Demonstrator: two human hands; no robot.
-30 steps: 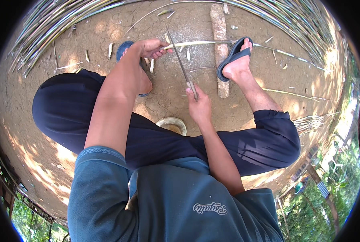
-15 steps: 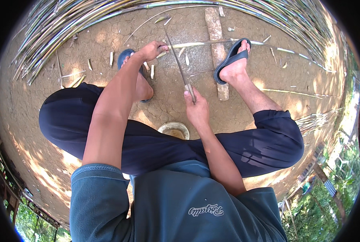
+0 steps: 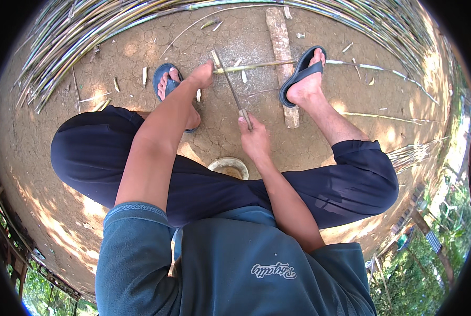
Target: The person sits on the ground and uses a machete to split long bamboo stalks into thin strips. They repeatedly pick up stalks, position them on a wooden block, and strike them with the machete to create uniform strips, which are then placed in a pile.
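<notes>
My left hand (image 3: 202, 75) is closed around the near end of a long, thin cane stalk (image 3: 261, 66). Greenish-yellow near that hand, the stalk runs right across a log and passes by my right sandal. In my right hand (image 3: 256, 139) is the handle of a long knife (image 3: 232, 89), its narrow dark blade slanting up and left. The blade crosses the stalk just right of my left fist; whether it cuts in cannot be made out. A pale sliver (image 3: 216, 57) shows beside the blade's tip.
A short log (image 3: 282, 45) lies on the cracked earth under the stalk, beside my right sandal (image 3: 302, 73). Piled canes (image 3: 140, 23) curve along the far side. Pale shavings (image 3: 144, 76) are scattered about. A round bowl (image 3: 230, 162) sits near my legs.
My left hand has turned over and moved slightly down. The stalk's section near it now looks greenish instead of pale. My right hand and knife have shifted slightly left.
</notes>
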